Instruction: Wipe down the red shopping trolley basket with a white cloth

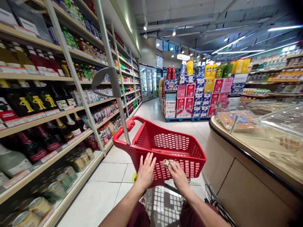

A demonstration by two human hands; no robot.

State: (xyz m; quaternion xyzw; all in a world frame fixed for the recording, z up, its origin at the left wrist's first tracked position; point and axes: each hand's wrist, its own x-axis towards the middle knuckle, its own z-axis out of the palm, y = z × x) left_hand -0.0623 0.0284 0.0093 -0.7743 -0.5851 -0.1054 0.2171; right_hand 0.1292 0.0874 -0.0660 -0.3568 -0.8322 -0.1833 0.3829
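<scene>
A red plastic shopping cart basket (pixel 163 154) with perforated sides stands right in front of me, tilted somewhat sideways to my view. My left hand (pixel 146 171) is open, its fingers stretched out flat against the near side wall of the basket. In my right hand (pixel 177 176) is a small crumpled beige cloth (pixel 167 162), pinched under the fingers at the same wall. A metal pole with a grey plastic handle (pixel 113 82) rises from the left end of the cart. The basket's floor is partly hidden by its near wall.
Shelves of bottles and cans (pixel 80 107) run along the left. Ahead stand stacked drink cartons (pixel 189 97) on a blue pallet. A curved counter (pixel 239 176) with clear covers borders the right, with black cables (pixel 216 201) on the tiled floor (pixel 106 189) beside it.
</scene>
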